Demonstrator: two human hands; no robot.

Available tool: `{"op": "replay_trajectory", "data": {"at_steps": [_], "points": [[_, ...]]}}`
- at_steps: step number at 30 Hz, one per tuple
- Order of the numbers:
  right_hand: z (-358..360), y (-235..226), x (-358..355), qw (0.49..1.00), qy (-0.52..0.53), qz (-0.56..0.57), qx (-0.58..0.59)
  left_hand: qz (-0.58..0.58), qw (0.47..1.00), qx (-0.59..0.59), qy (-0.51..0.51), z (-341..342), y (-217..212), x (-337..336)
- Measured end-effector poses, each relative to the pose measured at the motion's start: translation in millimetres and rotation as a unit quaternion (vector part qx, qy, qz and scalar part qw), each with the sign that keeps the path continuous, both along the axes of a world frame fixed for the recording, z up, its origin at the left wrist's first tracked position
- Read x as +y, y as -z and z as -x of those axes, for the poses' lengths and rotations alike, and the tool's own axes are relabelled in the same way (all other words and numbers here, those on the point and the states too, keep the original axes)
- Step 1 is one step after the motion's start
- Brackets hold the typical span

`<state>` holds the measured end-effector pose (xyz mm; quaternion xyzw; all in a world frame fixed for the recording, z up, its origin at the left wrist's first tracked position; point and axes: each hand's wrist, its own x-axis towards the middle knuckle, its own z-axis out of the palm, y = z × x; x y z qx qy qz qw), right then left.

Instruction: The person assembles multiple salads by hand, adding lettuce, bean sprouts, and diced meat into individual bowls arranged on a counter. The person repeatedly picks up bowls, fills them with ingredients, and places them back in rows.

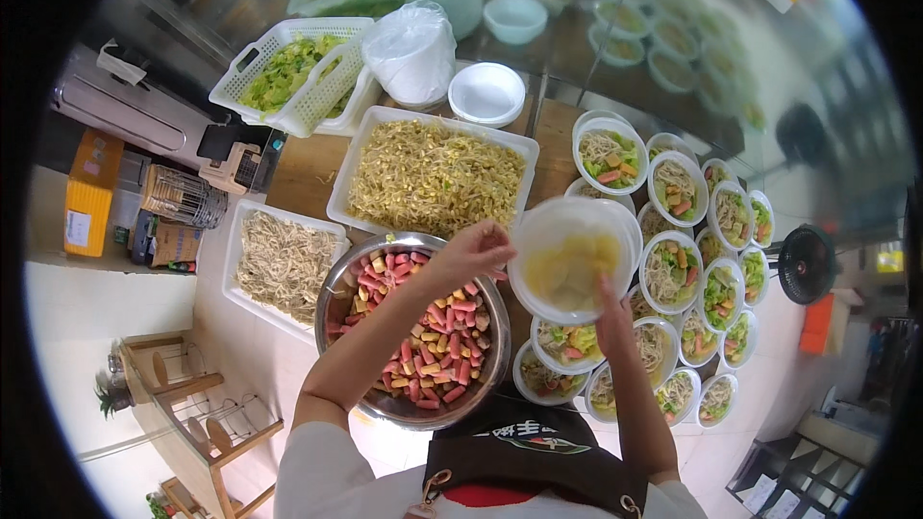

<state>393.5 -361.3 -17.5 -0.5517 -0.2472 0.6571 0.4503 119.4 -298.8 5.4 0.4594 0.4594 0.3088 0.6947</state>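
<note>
A: While the right hand (611,319) grips the translucent bowl (573,259) by its rim, where is the bowl?

B: Above the filled bowls (685,231). Left hand (473,250) fingers are pinched together, above the steel basin (415,327).

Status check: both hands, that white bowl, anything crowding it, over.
Left hand fingers grip the white bowl rim. Right hand supports it underneath. Filled bowls packed close on the right.

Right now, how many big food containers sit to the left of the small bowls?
4: a white basket of greens at the back, a white tray of sprouts in the middle, a white tray of shreds on the left, and a steel bowl under the left hand.
</note>
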Motion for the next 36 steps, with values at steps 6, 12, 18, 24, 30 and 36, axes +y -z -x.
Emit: {"op": "replay_trajectory", "data": {"at_steps": [6, 12, 18, 24, 30, 36], "points": [[13.0, 3.6, -15.1, 0.999, 0.004, 0.040, 0.037, -0.380, 0.753, 0.538, -0.009, 50.7, 38.7, 50.0], [24.8, 33.1, -1.0, 0.997, -0.008, 0.071, -0.012, -0.416, 0.742, 0.525, 0.007, 52.1, 77.1, 81.5], [69.8, 6.3, 19.5, 0.998, -0.017, 0.050, -0.023, -0.370, 0.851, 0.369, -0.049, 96.3, 22.1, 87.2], [99.5, 2.8, 36.1, 0.996, -0.082, 0.022, 0.039, -0.295, 0.931, 0.213, -0.032, 89.1, -84.7, 53.3], [120.5, -5.7, 33.4, 0.992, -0.100, 0.003, 0.077, -0.364, 0.883, 0.286, 0.078, 32.3, -79.2, 15.0], [118.3, -30.9, 20.8, 0.989, -0.124, -0.028, 0.072, -0.332, 0.857, 0.388, 0.071, 29.3, -77.6, -11.2]]}}
